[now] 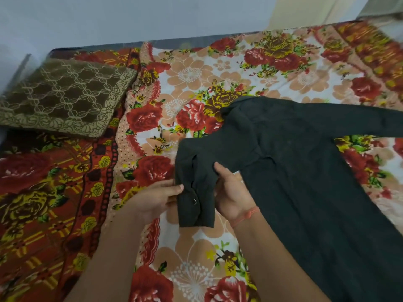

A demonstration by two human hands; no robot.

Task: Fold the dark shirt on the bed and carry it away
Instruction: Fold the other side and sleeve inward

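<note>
The dark shirt (305, 171) lies spread on the bed, its body running toward the lower right and one long sleeve stretching off the right edge. The other sleeve is bent toward me, its cuff with a small metal snap hanging down. My left hand (157, 199) pinches the left edge of that cuff between thumb and fingers. My right hand (231, 192), with an orange thread around the wrist, grips the same sleeve from the right, thumb on top of the cloth.
The bed wears a floral sheet (196, 79) in red, peach and white. A brown patterned pillow (63, 94) lies at the far left. A pale wall (130, 18) runs behind the bed.
</note>
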